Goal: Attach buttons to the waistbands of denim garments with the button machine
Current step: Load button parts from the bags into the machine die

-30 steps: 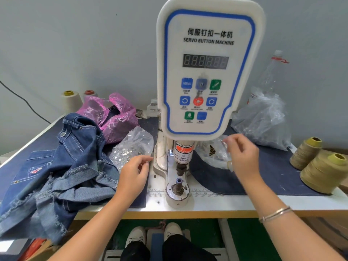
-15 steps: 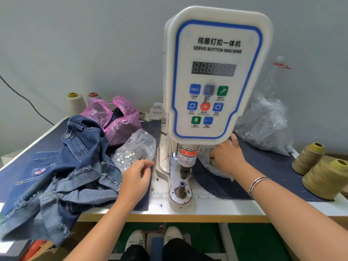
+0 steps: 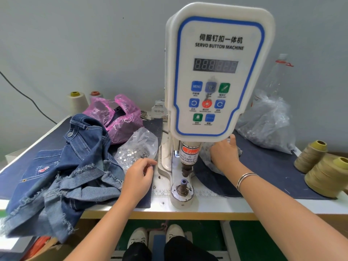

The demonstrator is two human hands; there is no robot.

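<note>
While both hands (image 3: pixel 139 174) (image 3: pixel 224 153) reach into two clear bags (image 3: pixel 139 146) (image 3: pixel 207 159), grips unclear, one button machine (image 3: pixel 218 76).

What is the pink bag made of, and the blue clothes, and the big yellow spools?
The pink bag looks like thin plastic: it is see-through, shiny and crinkled. The blue clothes look like denim, a woven cotton cloth, matte, with pale stitching and frayed edges. The yellow spools look like thread wound on cones, showing fine ridged lines; the fibre cannot be told.
</note>
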